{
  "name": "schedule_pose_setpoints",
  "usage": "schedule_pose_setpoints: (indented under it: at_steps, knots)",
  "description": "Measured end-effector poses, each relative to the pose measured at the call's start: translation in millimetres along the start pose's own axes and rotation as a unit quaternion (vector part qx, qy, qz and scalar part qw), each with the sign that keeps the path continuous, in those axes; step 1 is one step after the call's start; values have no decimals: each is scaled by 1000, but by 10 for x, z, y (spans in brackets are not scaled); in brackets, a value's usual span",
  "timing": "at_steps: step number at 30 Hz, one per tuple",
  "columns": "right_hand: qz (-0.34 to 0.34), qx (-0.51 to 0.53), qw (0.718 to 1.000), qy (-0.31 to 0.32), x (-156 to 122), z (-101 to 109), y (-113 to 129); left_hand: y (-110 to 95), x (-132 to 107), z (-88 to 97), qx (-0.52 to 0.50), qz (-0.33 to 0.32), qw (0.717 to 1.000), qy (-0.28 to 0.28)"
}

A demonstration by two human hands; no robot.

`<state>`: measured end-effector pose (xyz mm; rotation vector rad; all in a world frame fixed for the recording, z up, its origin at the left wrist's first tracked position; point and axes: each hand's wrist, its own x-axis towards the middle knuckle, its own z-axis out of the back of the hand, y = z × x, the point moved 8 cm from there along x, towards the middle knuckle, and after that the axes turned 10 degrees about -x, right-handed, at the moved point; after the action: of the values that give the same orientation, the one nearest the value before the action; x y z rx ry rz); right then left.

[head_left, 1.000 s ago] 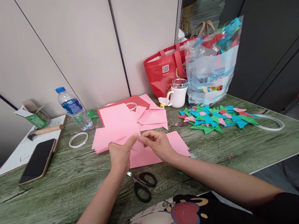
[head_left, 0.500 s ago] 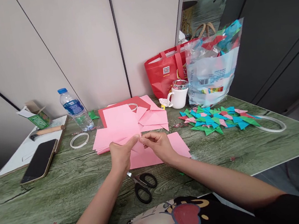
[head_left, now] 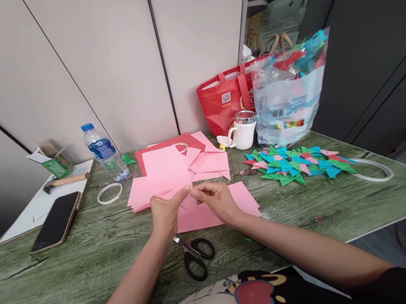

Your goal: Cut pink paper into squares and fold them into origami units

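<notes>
Both my hands pinch the near edge of an upright sheet of pink paper (head_left: 166, 170). My left hand (head_left: 166, 212) is closed on it, thumb pointing toward the right. Close beside, my right hand (head_left: 216, 200) grips the sheet's near right corner between thumb and fingers. Beneath them lie more pink sheets (head_left: 238, 200), and a pink stack (head_left: 139, 192) is to the left. Folded pink pieces (head_left: 210, 161) rest behind my right hand. Black-handled scissors (head_left: 196, 257) lie just in front of my left hand, their blade tips hidden under it.
On the left are a phone (head_left: 56, 220), a hammer (head_left: 66, 180), a tape ring (head_left: 110, 193) and a water bottle (head_left: 106, 153). A white mug (head_left: 244, 131), red bag (head_left: 218, 101) and plastic paper bag (head_left: 287, 104) stand behind. Folded colored paper pieces (head_left: 296, 162) lie at right.
The whole view has shifted slightly, with the table sitting a little lower in the picture. My hands keep the same hold on the pink paper.
</notes>
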<state>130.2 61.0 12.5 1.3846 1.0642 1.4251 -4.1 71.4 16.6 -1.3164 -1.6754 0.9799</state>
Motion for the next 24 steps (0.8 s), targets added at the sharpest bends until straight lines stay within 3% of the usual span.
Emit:
schedule_pose_setpoints:
  at_steps: [10,17,24]
  knots:
    - [-2,11,1000,-3,1,-10,-16,3,-16,-9,-3,19,1000,5]
    - [28,-10,999,-31,40,88,48,25,15,-26,43,52,997,47]
    - [28,-9,999,-15,72,62,23,18,39,12,25,55,998,33]
